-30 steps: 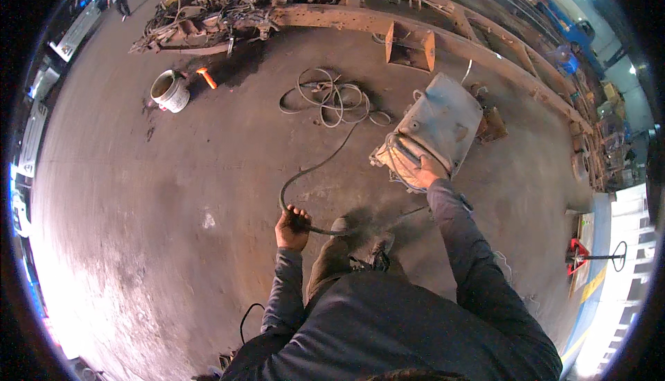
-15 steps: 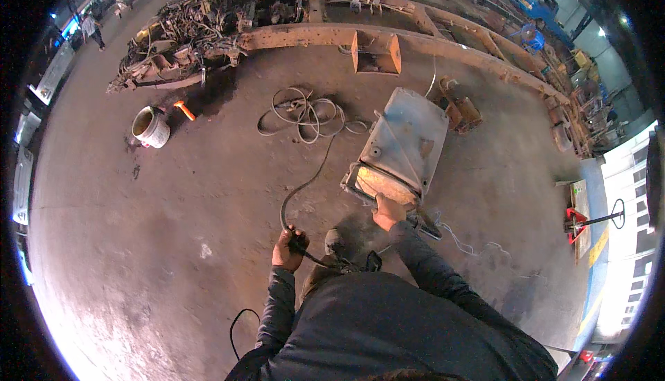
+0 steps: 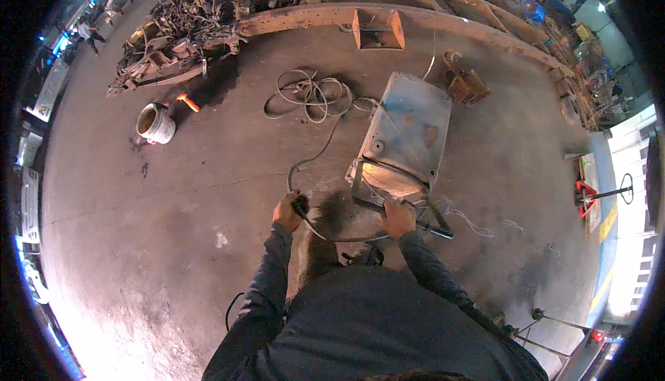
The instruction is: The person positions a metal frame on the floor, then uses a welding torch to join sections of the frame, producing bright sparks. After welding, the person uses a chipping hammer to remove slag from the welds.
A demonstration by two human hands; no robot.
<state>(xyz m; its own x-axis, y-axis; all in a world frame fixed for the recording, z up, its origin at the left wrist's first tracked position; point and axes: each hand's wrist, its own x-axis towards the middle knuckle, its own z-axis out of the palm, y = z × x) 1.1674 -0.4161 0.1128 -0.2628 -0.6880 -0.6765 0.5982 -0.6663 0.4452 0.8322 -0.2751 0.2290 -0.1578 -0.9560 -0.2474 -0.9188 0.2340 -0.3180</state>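
Note:
My left hand (image 3: 288, 211) is closed around a dark cable (image 3: 309, 163), which runs away from it over the floor to a loose coil. From that hand the cable also sags in a curve toward my right hand (image 3: 400, 218). That right hand is wrapped around the dark bar handle (image 3: 367, 203) at the near end of a worn grey box-shaped machine (image 3: 405, 121). The machine stands on the floor in front of me, slightly right, with a yellowish panel (image 3: 390, 179) at its near end. A strand of cable lies across its top.
A rusty truck frame (image 3: 312, 17) with a heap of greasy parts (image 3: 176, 41) spans the far side. Left are a white bucket (image 3: 161, 128) and an orange-handled tool (image 3: 188, 102). A rusty bracket (image 3: 467, 86) lies beyond the machine; a red pallet jack (image 3: 586, 199) stands right.
My right hand and the bar handle have come closer to my body. The cable between my hands now hangs in a wider curve. My left hand keeps its hold, and my view has shifted.

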